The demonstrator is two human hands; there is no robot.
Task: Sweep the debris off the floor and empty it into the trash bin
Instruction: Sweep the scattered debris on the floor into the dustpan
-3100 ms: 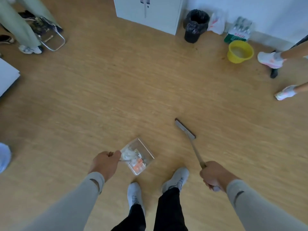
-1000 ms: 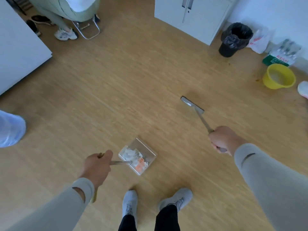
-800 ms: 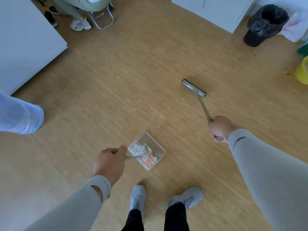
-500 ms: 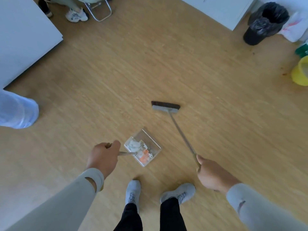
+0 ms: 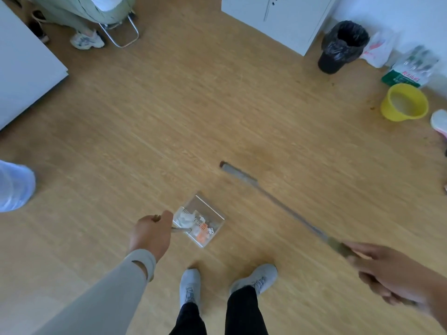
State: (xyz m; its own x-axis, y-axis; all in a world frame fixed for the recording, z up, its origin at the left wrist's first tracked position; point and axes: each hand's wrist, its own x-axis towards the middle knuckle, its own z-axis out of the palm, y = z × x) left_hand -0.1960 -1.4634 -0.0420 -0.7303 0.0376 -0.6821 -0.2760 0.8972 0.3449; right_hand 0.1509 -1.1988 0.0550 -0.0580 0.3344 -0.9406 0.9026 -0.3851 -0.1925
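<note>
Both hands grip: left (image 5: 151, 234) holds dustpan (image 5: 199, 221), right (image 5: 396, 274), blurred, apparently broom (image 5: 273, 198).

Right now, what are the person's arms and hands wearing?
Both arms wear long, snug, light grey sleeves. The left sleeve has a small slit near its cuff. The left hand and right hand are bare: no gloves show.

Bare floor (image 5: 217, 117) runs open toward the trash bin (image 5: 341, 48) at one o'clock; a cabinet (image 5: 278, 18) flanks it, a yellow bucket (image 5: 404, 102) stands at two.
</note>
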